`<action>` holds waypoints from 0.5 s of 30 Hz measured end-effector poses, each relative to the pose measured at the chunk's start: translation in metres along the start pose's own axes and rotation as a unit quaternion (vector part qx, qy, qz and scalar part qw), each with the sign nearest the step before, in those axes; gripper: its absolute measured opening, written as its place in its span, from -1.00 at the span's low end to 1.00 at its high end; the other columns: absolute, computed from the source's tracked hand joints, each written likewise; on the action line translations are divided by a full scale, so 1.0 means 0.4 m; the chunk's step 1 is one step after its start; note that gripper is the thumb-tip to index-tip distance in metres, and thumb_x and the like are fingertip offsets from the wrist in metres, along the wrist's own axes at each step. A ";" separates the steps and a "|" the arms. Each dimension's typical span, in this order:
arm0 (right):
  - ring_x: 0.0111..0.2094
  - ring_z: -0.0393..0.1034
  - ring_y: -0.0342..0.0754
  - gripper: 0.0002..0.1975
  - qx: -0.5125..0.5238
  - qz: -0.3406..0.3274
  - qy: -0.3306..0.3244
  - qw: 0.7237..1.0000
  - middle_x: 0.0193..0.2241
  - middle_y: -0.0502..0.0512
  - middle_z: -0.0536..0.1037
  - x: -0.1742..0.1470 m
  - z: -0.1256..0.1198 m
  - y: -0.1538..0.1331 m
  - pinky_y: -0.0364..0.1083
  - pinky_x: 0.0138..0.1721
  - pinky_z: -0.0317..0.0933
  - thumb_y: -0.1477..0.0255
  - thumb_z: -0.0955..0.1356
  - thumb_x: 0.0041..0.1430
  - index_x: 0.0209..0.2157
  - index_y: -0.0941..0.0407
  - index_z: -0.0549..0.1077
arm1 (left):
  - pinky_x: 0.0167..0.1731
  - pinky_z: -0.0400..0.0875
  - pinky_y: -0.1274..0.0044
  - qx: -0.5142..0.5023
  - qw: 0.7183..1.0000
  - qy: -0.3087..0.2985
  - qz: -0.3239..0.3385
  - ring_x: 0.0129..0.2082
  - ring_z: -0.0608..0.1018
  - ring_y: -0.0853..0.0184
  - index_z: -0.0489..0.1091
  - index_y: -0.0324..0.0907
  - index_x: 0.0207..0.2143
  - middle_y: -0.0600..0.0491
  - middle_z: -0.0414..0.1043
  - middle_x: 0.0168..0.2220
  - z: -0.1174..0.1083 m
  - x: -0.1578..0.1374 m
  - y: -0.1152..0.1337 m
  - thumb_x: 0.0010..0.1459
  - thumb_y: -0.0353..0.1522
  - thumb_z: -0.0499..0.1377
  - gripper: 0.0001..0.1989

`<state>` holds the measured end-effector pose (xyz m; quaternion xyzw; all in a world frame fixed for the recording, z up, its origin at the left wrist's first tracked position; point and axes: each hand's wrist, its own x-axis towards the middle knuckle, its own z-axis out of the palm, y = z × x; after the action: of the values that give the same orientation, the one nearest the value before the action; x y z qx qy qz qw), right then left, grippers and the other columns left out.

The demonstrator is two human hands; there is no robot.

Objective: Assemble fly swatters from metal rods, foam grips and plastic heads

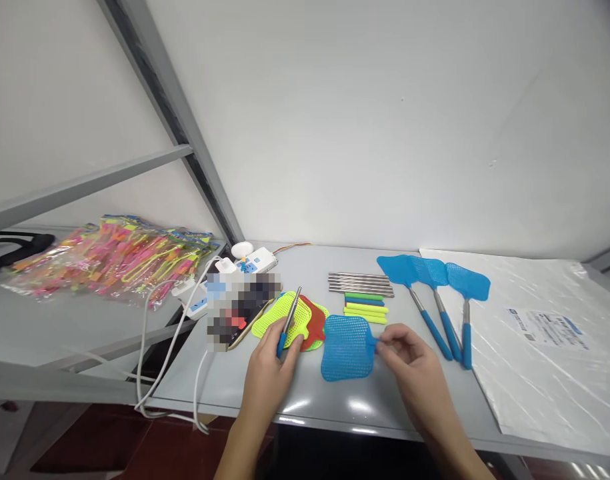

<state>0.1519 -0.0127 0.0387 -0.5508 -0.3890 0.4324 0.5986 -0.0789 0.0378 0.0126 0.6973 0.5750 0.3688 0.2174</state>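
1. L hand (269,363): blue handle (282,343) w/ metal rod (293,310) is gripped btwn thumb & fingers.
2. R hand (409,353): stem (376,342) of blue swatter head (347,350) is pinched btwn thumb & fingertips; other fingers are curled.
3. Blue swatter head is held btwn both hands, just L of R hand, which is nearer; whether table (225,387) is touched can't be told.
4. Axes: stem is pointed R, away from L hand; rod is pointed fwd, tilted slightly R, bare tip away from body. Rod tip & stem aren't lined up; flat mesh is set btwn.
5. Nr L hand: yellow swatter head (279,320) & red swatter head (315,323) are overlapped.
6. Beyond mesh: spare rods (359,283) & coloured handles (365,310) are laid crosswise.
7. R of R hand: 3 blue swatters (439,303) are set side by side, partly over wrapped packet (559,373).
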 end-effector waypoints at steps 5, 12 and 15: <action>-0.28 0.32 -0.10 -0.86 0.033 -0.030 0.043 0.998 -0.34 -0.01 0.38 -0.012 -0.043 0.007 -0.14 -0.28 0.26 0.37 0.44 0.07 -0.34 0.05 0.41 | 0.05 0.30 0.37 -0.003 1.000 0.006 -0.001 0.07 0.44 0.17 0.34 -0.14 0.03 -0.05 0.43 0.04 -0.003 -0.011 0.010 0.27 -0.21 0.07 -0.66; -0.27 0.32 -0.03 -0.91 -0.068 -0.189 0.130 0.971 -0.34 0.04 0.36 -0.049 -0.075 -0.029 -0.05 -0.28 0.28 0.46 0.40 0.08 -0.39 0.05 0.39 | -0.07 0.34 0.45 -0.085 0.995 0.010 -0.040 -0.08 0.50 0.21 0.42 -0.14 -0.15 -0.02 0.50 -0.14 0.003 -0.051 0.063 0.30 -0.19 0.03 -0.73; -0.25 0.36 0.02 -0.83 -0.148 -0.320 0.128 0.927 -0.33 0.06 0.35 -0.080 -0.078 -0.025 0.04 -0.24 0.32 0.57 0.39 0.06 -0.35 0.01 0.40 | -0.32 0.39 0.53 -0.190 0.974 0.003 -0.122 -0.37 0.51 0.30 0.43 -0.17 -0.23 0.03 0.48 -0.35 0.037 -0.083 0.114 0.28 -0.12 0.02 -0.67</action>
<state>0.1718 -0.0532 0.0461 -0.5297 -0.5243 0.0814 0.6617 -0.0406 -0.0036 0.0278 0.5668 0.5761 0.4435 0.3875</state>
